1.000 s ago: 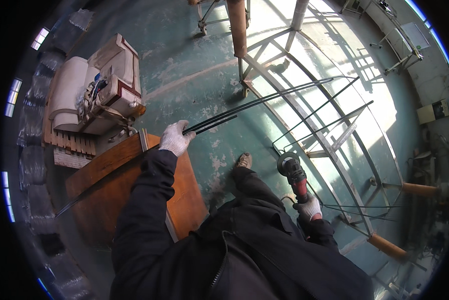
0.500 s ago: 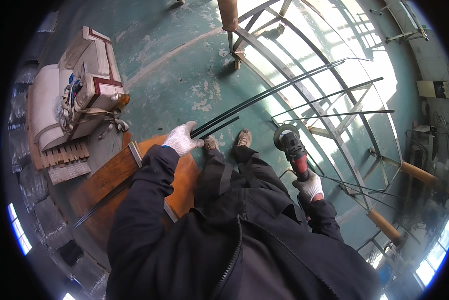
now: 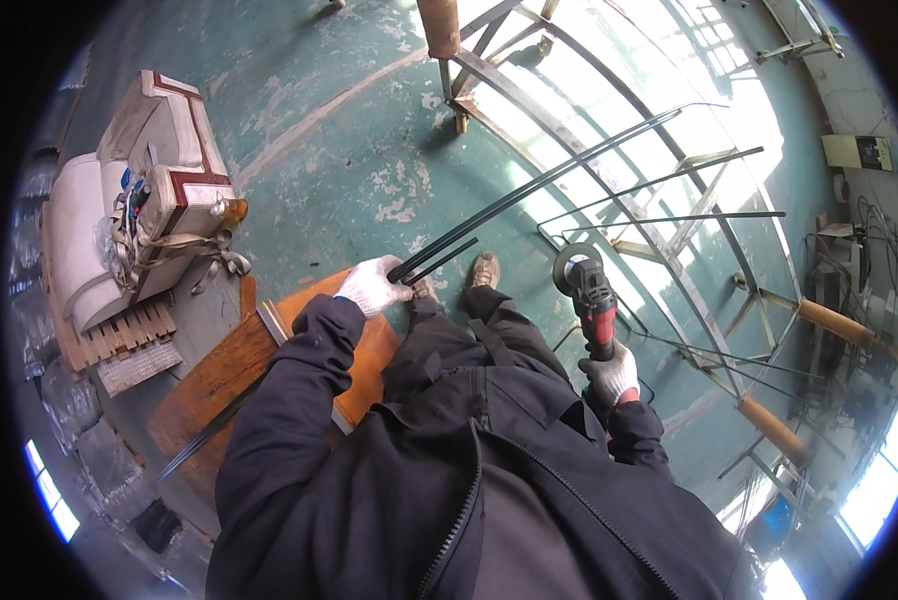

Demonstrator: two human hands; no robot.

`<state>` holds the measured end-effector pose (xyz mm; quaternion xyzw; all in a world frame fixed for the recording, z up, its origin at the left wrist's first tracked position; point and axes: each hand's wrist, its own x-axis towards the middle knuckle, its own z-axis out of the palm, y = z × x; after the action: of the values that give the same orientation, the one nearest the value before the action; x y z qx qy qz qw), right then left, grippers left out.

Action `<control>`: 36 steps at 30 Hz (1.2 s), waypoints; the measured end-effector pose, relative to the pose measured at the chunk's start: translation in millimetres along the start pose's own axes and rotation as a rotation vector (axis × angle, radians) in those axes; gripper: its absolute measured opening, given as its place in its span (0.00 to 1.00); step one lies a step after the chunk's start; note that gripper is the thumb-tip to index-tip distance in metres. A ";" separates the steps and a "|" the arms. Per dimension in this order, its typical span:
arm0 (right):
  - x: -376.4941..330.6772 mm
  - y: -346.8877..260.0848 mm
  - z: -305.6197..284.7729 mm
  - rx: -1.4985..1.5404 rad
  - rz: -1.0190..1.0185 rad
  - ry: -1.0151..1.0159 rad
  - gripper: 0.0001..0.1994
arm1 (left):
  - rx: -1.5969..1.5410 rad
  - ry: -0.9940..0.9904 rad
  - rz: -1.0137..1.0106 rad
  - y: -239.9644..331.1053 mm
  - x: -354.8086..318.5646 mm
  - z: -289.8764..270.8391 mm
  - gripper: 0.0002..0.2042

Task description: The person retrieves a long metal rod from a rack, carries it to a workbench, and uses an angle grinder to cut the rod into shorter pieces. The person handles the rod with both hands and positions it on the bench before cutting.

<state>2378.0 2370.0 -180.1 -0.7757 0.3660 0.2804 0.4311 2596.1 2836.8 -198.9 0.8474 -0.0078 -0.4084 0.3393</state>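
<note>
While the person stands on the worn green floor [image 3: 369, 150], the left hand [image 3: 374, 286], in a white glove, has its fingers clenched round the near ends of a bundle of long dark metal rods [image 3: 529, 190]. Those rods run away up and to the right, arching over the grey steel frame [image 3: 609, 170] on the floor, so the grip at the very end looks meant to keep the loose lengths together and lifted off the frame. Over on the other side, the right hand [image 3: 609, 374], gloved too, is wrapped tight round the red body of an angle grinder [image 3: 589, 300]; its disc end points away from the body, forward and low, near the right shoe [image 3: 484, 270]. Whether the disc is spinning, I cannot tell. Just below the left hand lies an orange-brown wooden board [image 3: 219, 380] with a metal strip across it, serving, it seems, as a work surface. Well off to the left sits a pale upholstered seat [image 3: 119, 200] heaped with straps and odds and ends.
</note>
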 end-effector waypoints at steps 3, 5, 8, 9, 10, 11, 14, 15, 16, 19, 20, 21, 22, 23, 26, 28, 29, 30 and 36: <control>2.1 -5.9 0.6 -0.029 -0.014 0.007 0.20 | 0.008 0.001 -0.001 -0.9 1.3 -2.1 0.29; 3.4 -10.6 0.4 -0.047 -0.028 0.016 0.20 | -0.010 -0.010 -0.003 -0.3 2.2 -3.8 0.28; 4.8 -17.9 -0.5 -0.056 -0.047 0.025 0.19 | -0.073 -0.057 -0.036 1.1 3.7 -6.7 0.27; 5.0 -20.3 -1.3 -0.051 -0.058 0.026 0.19 | -0.094 -0.079 -0.057 1.7 4.3 -7.4 0.27; 5.4 -22.9 -2.0 -0.046 -0.061 0.024 0.19 | -0.114 -0.100 -0.078 2.2 5.0 -7.6 0.26; 5.7 -25.8 -2.9 -0.044 -0.073 0.022 0.18 | -0.140 -0.111 -0.087 2.6 5.7 -8.0 0.25; 5.8 -35.8 -6.3 -0.039 -0.076 0.002 0.18 | -0.211 -0.153 -0.110 2.8 7.3 -7.6 0.21; 5.3 -40.1 -7.5 -0.038 -0.073 -0.010 0.18 | -0.231 -0.169 -0.113 2.6 7.6 -7.7 0.20; 4.9 -44.7 -9.0 -0.033 -0.065 -0.026 0.18 | -0.280 -0.194 -0.136 2.2 8.1 -7.9 0.18; 2.3 -60.8 -13.5 -0.096 -0.116 -0.048 0.18 | -0.366 -0.232 -0.153 0.5 9.5 -9.0 0.19; 1.1 -66.5 -15.1 -0.083 -0.110 -0.074 0.19 | -0.378 -0.234 -0.157 0.0 10.0 -9.3 0.19; 0.3 -71.8 -17.0 -0.074 -0.096 -0.097 0.21 | -0.391 -0.235 -0.161 -0.5 10.4 -9.5 0.19; 0.1 -77.0 -18.4 -0.056 -0.079 -0.124 0.22 | -0.405 -0.236 -0.163 -0.8 10.9 -9.4 0.18; 0.5 -81.6 -19.7 -0.050 -0.093 -0.148 0.22 | -0.415 -0.235 -0.169 -1.0 11.4 -9.1 0.18; 7.6 -89.6 -23.8 0.026 -0.102 -0.277 0.21 | -0.426 -0.229 -0.177 -2.2 12.7 -7.1 0.17; 17.7 -90.7 -25.4 0.113 -0.076 -0.375 0.21 | -0.405 -0.222 -0.168 -4.0 13.6 -5.2 0.15; 23.7 -90.4 -25.9 0.175 -0.077 -0.428 0.21 | -0.395 -0.212 -0.172 -5.3 14.0 -4.0 0.14; 30.7 -90.6 -26.3 0.149 -0.047 -0.471 0.22 | -0.385 -0.202 -0.176 -7.0 14.3 -3.0 0.12; 57.2 -105.9 -24.2 0.230 -0.074 -0.615 0.25 | -0.358 -0.175 -0.158 -12.0 13.1 0.5 0.11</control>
<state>2499.5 2368.4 -162.6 -0.6136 0.2195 0.4425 0.6160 2601.3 2841.9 -215.1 0.7329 0.1018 -0.5003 0.4495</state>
